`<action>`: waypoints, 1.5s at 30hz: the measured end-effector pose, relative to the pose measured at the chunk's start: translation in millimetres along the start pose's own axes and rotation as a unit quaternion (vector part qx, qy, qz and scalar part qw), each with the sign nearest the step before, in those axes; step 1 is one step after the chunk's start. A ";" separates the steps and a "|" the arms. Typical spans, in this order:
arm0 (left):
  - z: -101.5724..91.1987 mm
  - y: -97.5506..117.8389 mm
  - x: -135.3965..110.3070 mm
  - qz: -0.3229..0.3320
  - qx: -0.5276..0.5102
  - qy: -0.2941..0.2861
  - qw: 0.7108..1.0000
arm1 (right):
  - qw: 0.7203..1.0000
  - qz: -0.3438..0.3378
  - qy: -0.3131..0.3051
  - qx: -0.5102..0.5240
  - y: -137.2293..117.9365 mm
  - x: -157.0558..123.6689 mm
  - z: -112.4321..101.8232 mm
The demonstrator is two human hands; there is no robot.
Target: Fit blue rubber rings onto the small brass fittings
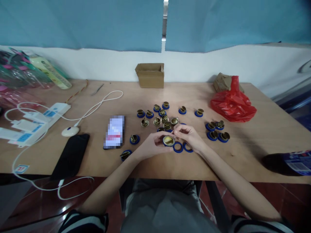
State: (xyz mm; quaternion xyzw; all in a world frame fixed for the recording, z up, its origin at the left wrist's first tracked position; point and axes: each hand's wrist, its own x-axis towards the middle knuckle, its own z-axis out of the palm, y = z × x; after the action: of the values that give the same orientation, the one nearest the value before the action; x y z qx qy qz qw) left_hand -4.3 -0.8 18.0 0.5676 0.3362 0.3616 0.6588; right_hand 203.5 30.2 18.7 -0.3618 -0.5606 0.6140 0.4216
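Two hands: both meet over the near middle of the bench (267, 129), fingertips almost touching each other.
Left grip: left hand (152, 147) is pinched around a brass disc in a blue ring (168, 140), fingers curled under and thumb at its near edge; the disc face looks up toward the camera.
Right grip: right hand (190, 136) is pressed together at the fingertips just above and to the right of the held disc; whether it pinches some small part I cannot tell.
Key relation: the held disc sits at the tip of the left grip, just left of and below the right fingertips, so the right hand is the nearer free one.
Long axis: none to speak of; the piece is round and lies flat, slightly tilted toward the viewer.
Under the right grip: two empty blue rings (178, 147) lie on the bench, touching or nearly so, directly below the right palm.
Beyond both grips: a cluster of brass-and-blue pieces (160, 116) spreads away from the hands, near the fingertips.
Right of the right grip: four more pieces (217, 131) are grouped, well apart from the hand, with a red bag (232, 103) further off.
Left of the left grip: two single pieces (134, 139), then a phone with a lit screen (114, 132), then a dark phone (71, 155).
Far side: a cardboard box (150, 75) stands well beyond the grips.
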 end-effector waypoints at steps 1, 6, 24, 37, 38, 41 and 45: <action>-0.2 1.4 -0.4 -0.002 -0.010 -0.006 1.000 | 1.000 0.003 0.004 0.005 1.1 0.0 0.3; -0.6 5.1 -1.3 0.008 -0.073 -0.019 0.997 | 0.999 0.001 0.039 0.001 2.4 -0.1 -0.7; -0.8 4.8 -0.6 0.020 -0.003 -0.015 1.000 | 0.997 -0.005 0.061 -0.038 4.1 1.4 2.3; 0.9 2.2 0.6 0.042 0.013 0.050 0.998 | 0.995 0.007 0.020 -0.093 -2.8 1.6 1.3; 1.1 1.7 0.5 0.047 0.018 0.052 0.997 | 0.995 0.007 0.012 -0.102 -3.2 1.7 0.9; 2.1 0.4 0.6 0.055 0.037 0.060 0.996 | 0.994 0.010 -0.010 -0.104 -6.8 -0.1 -0.4; 4.9 -4.5 1.6 0.080 0.059 0.089 0.991 | 0.998 0.035 -0.013 -0.051 -16.3 -4.8 -5.1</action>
State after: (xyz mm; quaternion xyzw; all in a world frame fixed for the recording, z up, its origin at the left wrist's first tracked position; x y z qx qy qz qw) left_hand 1.1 -2.3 14.1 0.5962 0.3673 0.4419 0.5607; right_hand 211.9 27.9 34.3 -0.3947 -0.5833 0.6037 0.3735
